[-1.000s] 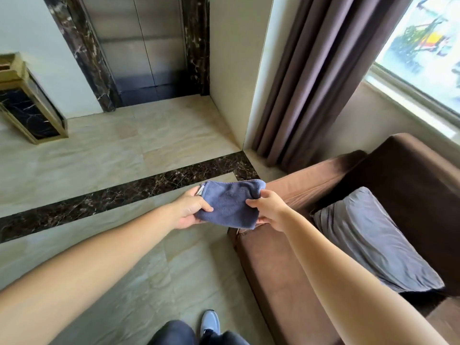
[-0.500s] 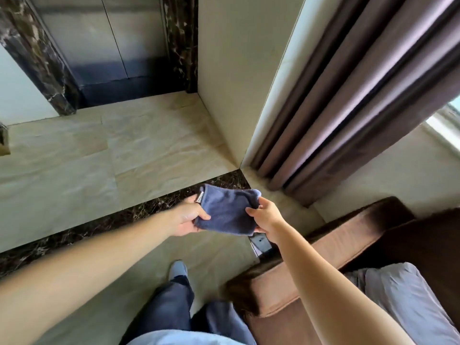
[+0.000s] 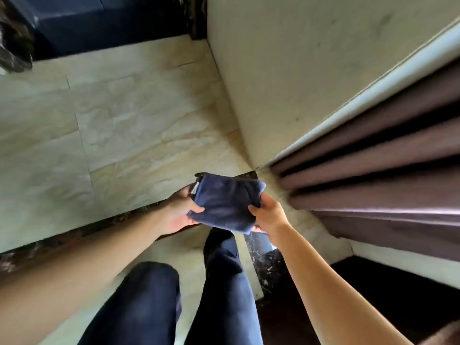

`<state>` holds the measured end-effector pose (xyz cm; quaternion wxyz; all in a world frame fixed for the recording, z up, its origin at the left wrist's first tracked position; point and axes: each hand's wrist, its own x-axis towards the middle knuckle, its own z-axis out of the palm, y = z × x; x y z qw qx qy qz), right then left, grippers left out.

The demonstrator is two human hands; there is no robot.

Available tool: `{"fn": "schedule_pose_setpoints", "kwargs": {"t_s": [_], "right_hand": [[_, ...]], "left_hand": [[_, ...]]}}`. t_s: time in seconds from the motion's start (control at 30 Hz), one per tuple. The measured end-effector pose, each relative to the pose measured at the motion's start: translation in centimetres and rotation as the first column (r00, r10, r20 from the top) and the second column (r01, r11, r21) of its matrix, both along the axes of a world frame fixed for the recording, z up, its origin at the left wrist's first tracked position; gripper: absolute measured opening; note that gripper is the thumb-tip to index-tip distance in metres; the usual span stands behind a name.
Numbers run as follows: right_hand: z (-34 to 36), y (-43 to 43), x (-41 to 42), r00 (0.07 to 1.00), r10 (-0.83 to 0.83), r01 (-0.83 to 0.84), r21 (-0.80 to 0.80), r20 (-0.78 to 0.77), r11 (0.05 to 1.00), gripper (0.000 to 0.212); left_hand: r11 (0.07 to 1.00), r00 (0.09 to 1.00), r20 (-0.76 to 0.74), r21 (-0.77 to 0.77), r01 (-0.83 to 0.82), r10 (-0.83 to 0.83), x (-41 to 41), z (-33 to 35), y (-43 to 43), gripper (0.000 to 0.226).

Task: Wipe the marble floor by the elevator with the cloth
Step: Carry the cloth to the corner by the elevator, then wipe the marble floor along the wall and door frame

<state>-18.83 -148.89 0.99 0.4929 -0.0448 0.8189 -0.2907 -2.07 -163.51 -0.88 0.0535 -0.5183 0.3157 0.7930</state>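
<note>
A folded dark blue cloth [image 3: 225, 201] is held up in the air in front of me, above the floor. My left hand [image 3: 180, 211] grips its left edge, thumb on top. My right hand [image 3: 267, 214] grips its right edge. Beige marble floor [image 3: 119, 135] stretches ahead toward the dark elevator door [image 3: 104, 18] at the top left. A dark veined marble strip [image 3: 74, 235] crosses the floor under my left forearm.
A cream wall corner [image 3: 286, 83] juts out just right of the cloth. Brown curtains [image 3: 385, 175] hang at the right. My dark-trousered legs [image 3: 219, 282] are below the cloth. A dark brown sofa edge [image 3: 385, 302] sits at the lower right.
The view has moved forward and tilted down; the sofa and cushion have slid out of sight. Both hands keep the same grip on the cloth, now near the wall corner.
</note>
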Motion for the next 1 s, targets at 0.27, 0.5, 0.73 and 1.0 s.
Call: {"fn": "schedule_pose_setpoints", "kwargs": {"t_s": [0.27,0.5,0.73,1.0], "right_hand": [[-30.2,-13.2,-13.3,0.954,0.217,-0.170,0.224,-0.208,0.960,0.027],[-56.4,-16.7,-16.6,0.702,0.511,-0.259,0.490,-0.497,0.832,0.074],[-67.7,-16.1,-12.1,0.603,0.594,-0.362,0.481,-0.533,0.799,0.082],[-71.1,-27.3,-17.8,0.449,0.558,-0.336,0.446,-0.698,0.829,0.092]], "left_hand": [[0.994,0.995,0.084,0.088,-0.067,0.060,-13.0,-30.8,-9.1,0.053],[0.956,0.946,0.142,0.061,0.286,-0.292,-20.4,-59.1,-12.1,0.043],[0.384,0.788,0.378,-0.718,0.581,-0.487,-20.7,-66.1,-19.8,0.030],[-0.525,0.567,0.776,-0.615,0.588,-0.274,-22.4,-67.6,-38.0,0.078]]}}
